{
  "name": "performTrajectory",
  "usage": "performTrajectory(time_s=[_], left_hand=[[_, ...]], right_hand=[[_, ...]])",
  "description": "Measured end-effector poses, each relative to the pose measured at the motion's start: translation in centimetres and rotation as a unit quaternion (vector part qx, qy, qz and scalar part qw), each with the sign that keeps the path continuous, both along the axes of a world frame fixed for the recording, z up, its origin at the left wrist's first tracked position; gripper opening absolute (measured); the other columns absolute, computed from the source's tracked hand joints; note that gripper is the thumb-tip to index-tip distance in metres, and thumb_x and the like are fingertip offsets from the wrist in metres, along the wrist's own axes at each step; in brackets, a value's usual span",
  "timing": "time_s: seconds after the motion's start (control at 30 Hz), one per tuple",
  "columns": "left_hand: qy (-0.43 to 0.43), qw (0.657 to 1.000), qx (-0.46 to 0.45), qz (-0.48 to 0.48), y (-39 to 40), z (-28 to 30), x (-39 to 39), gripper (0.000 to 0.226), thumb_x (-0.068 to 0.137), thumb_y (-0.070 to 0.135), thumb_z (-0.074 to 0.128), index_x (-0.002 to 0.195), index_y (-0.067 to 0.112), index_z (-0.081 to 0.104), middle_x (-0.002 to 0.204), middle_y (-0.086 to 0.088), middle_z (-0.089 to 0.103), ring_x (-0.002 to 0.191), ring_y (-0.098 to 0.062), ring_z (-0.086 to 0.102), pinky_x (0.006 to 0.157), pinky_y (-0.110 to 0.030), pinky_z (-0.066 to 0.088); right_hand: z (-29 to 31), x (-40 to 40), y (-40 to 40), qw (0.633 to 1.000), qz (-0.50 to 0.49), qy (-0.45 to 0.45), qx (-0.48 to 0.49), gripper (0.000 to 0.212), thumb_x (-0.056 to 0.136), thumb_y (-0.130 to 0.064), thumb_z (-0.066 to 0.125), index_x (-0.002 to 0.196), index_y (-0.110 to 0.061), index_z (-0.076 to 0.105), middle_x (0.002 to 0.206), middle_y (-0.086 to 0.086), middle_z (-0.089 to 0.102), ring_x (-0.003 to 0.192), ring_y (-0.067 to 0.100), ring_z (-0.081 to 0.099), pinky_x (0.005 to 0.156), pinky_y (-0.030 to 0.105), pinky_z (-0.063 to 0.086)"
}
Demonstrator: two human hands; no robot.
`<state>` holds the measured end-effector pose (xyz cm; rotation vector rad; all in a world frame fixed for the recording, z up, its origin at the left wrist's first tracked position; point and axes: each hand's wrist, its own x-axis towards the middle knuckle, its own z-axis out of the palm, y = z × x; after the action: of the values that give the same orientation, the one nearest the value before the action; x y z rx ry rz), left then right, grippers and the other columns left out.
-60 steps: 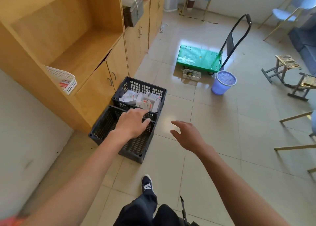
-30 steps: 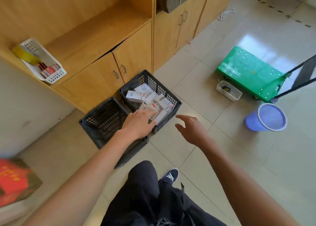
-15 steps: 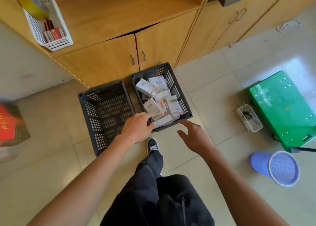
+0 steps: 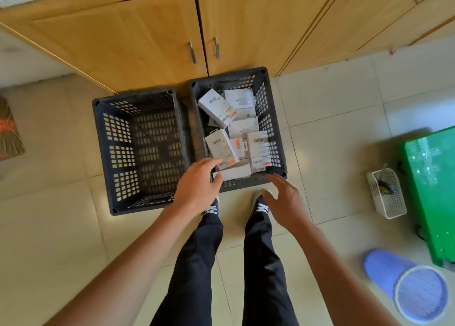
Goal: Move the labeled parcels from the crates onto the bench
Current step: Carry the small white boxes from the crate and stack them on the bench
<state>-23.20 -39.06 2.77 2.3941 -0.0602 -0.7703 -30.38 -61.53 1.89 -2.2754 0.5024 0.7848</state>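
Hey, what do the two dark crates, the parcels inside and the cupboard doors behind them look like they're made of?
Crates: moulded plastic, dark grey, matte, with perforated grid walls.
Parcels: probably thin white cardboard boxes with sharp folded edges and printed barcode labels.
Cupboard doors: light wood or wood-look laminate, visible grain, smooth; the handles look metal.

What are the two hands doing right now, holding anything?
Left hand: open, fingers reaching over the near rim of the crate toward the white parcels; holding nothing.
Right hand: open, fingers spread, holding nothing.

Storeroom or office back room — wooden cabinets (image 4: 157, 37), tiled floor (image 4: 49, 239), plastic crates (image 4: 138, 148), green platform trolley (image 4: 433, 192)
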Motion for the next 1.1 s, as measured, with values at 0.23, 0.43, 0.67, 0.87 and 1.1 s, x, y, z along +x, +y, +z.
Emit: performTrajectory(time_s=[0.23,0.43,0.67,0.87,1.1], left_hand=[[0.072,0.993,-0.015,0.087,-4.7,-11.7,0.9,0.05,0.101,0.026,0.058,0.15,0.024,0.048,0.15,0.005,0.052,0.136,-0.013,0.048,0.108,-0.029,0.043],[0.093,0.987,-0.002,0.131,-7.0,-23.6,2.1,0.056,0.101,0.026,0.059,0.153,0.02,0.041,0.153,0.002,0.048,0.139,-0.018,0.045,0.108,-0.033,0.041],[0.129,0.97,0.002,0.205,-7.7,-34.0,2.8,0.066,0.101,0.023,0.058,0.159,0.019,0.029,0.16,-0.001,0.036,0.147,-0.023,0.033,0.12,-0.047,0.034],[0.119,0.973,0.088,0.18,-8.1,-39.5,2.7,0.085,0.102,0.039,0.056,0.163,0.016,0.002,0.171,-0.005,-0.008,0.157,-0.027,-0.008,0.124,-0.05,0.007],[0.078,0.974,0.099,0.187,-9.0,-42.5,2.7,0.09,0.102,0.053,0.049,0.163,0.016,-0.004,0.169,-0.008,-0.02,0.154,-0.028,-0.021,0.122,-0.051,0.001]], right_hand=[[-12.4,2.8,-4.1,0.995,0.091,0.029,0.007,0.052,0.099,-0.021,0.059,0.149,-0.022,0.046,0.157,0.0,0.041,0.137,0.029,0.045,0.106,0.043,0.047],[-23.1,5.0,-5.9,0.987,0.143,0.07,-0.004,0.056,0.101,-0.027,0.054,0.154,-0.027,0.037,0.164,0.001,0.029,0.147,0.031,0.032,0.114,0.052,0.039],[-32.9,7.0,-5.6,0.985,0.155,0.068,-0.018,0.06,0.101,-0.028,0.055,0.156,-0.03,0.031,0.168,0.001,0.013,0.153,0.031,0.015,0.12,0.05,0.025],[-38.5,7.8,-5.5,0.986,0.137,0.049,-0.079,0.068,0.101,-0.032,0.054,0.16,-0.032,0.019,0.169,0.001,-0.004,0.155,0.029,-0.001,0.121,0.056,0.021],[-42.6,8.2,-5.4,0.991,0.094,0.021,-0.097,0.072,0.1,-0.045,0.052,0.16,-0.037,0.012,0.167,-0.009,-0.018,0.154,0.024,-0.014,0.122,0.055,0.01]])
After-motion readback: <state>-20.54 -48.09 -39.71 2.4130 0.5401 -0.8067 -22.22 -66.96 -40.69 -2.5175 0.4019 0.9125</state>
